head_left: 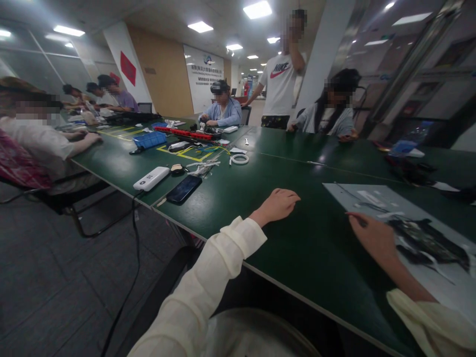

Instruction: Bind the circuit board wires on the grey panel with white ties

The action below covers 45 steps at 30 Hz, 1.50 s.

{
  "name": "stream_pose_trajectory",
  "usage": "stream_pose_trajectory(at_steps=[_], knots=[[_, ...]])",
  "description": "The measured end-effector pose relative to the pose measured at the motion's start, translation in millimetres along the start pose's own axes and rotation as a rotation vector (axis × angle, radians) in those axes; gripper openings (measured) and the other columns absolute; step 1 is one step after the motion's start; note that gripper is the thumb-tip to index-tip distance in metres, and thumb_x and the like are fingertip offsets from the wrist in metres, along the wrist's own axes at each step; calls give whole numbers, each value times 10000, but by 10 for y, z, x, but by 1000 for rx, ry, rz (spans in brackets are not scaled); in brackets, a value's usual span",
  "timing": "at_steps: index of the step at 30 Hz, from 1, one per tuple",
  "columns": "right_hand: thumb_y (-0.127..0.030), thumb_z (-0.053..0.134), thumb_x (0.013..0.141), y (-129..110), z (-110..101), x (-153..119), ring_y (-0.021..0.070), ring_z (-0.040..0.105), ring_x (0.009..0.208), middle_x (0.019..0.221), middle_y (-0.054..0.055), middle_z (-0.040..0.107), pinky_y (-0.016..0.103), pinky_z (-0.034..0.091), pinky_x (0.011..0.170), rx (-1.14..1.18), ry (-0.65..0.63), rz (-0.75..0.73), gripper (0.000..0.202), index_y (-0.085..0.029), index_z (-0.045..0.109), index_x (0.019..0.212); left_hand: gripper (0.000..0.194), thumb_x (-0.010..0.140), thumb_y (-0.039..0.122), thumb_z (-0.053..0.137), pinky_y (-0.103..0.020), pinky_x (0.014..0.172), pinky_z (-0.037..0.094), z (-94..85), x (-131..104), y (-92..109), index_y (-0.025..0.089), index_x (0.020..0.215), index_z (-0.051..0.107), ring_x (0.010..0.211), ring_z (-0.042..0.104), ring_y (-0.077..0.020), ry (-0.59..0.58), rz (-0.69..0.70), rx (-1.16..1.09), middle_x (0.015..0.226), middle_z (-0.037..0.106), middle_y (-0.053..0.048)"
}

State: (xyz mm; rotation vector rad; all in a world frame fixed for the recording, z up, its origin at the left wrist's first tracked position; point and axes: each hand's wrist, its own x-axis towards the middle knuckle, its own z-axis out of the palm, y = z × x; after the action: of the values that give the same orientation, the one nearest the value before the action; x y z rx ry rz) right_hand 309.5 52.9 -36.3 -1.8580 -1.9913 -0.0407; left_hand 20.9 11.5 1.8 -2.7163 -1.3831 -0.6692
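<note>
My left hand (275,204) hovers over or rests on the green table (238,218). Its fingers are bent and held together, palm side hidden, so anything inside them cannot be seen. At the left edge of a pale grey sheet (375,191) is my right hand (372,240), slightly blurred. Its index finger and thumb are stretched out with a small gap, and no object shows between them. Beside it on the sheet lie opened black device parts (431,240) with what looks like a circuit board, plus white strips and a thin dark tool (344,190).
Left of my hands lie a black phone (185,189), a white power bank (151,178) with a hanging cable (136,238), and a white coil (239,159). Further off are a blue bin (149,140), red power strips (186,133) and wires. Several people sit around; one stands (278,84).
</note>
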Motion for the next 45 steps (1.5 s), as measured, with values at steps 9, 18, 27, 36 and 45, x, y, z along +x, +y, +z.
stream_pose_trajectory(at_steps=[9,18,27,36,45], knots=[[-473,386,822,-462,-11,-219,222,611,654,789,43,690,319,430,623,247,-31,-208,435,-208,702,959,323,893,162,346,-356,996,340,65,33,5,189,1156,531,1155,475,-167,121,-11,23,1230,544,-50],[-375,407,870,-820,-93,-459,210,642,823,968,32,689,335,478,761,421,-123,-453,342,-200,689,950,280,861,159,421,-346,972,372,175,64,-28,183,1098,568,1103,507,-178,179,-31,3,1168,581,-58],[-308,429,872,-911,-108,-549,220,620,962,1033,72,667,383,460,878,461,-133,-615,288,-190,687,921,278,880,180,392,-352,947,397,179,78,-62,182,1087,577,1060,531,-181,187,-19,-14,1118,595,-67],[-281,437,875,-991,-156,-611,205,613,977,994,84,676,367,454,878,525,-174,-706,268,-179,684,894,252,873,179,407,-344,937,395,212,106,-108,181,1055,582,1046,536,-180,221,-33,9,1081,612,-59],[-242,457,868,-1118,-204,-732,197,602,1002,970,78,681,358,456,886,581,-211,-862,226,-184,675,856,278,878,183,397,-343,927,393,175,104,-148,190,1100,565,1078,532,-186,248,-192,45,1119,609,-64]])
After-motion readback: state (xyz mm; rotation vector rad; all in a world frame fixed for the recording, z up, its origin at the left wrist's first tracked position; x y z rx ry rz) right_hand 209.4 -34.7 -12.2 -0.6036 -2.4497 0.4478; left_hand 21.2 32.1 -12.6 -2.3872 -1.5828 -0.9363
